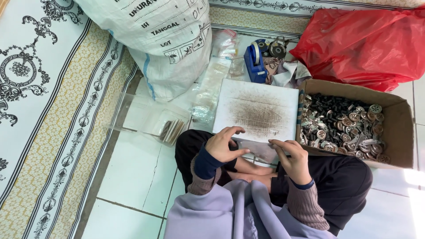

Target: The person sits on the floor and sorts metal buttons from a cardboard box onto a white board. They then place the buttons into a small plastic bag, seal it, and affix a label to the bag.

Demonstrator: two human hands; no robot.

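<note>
A: Largest item first?

B: White woven sack (pixel 155 40), far left, slumped on the patterned mat (pixel 53 110). Bulky, soft-walled, probably heavy; better dragged by the neck than lifted.

A: Next?

B: Red plastic bag (pixel 367 40), far right. Thin film, limp, slippery; likely to tear under a pinch.

A: Then?

B: Cardboard box (pixel 398 128), right, filled with small metal buttons (pixel 354 130) and dark pieces. Stiff walls, dense load; best supported from below rather than by a flap.

A: Middle of the floor?

B: White board (pixel 256 110), flat, rigid, scuffed brown at the centre. Light; gripped at the edges.

A: Smaller items?

B: Blue tape dispenser (pixel 254 62), far, just beyond the board. Clear sleeves (pixel 150 117) on the tiled floor (pixel 133 177) at left, some holding flat cards.

A: Item in work?

B: Small clear plastic pouch (pixel 261 150), at the near edge of the board, above the lap. Very light, soft, slick, easily creased. Best held at opposite edges with fingertip pinches.

A: Hand states?

B: Left hand (pixel 223 146) narrowed, fingers curled, thumb pressed to the pouch's left edge. Right hand (pixel 292 161) narrowed, pinching the right edge. Contents of the pouch cannot be told.
</note>
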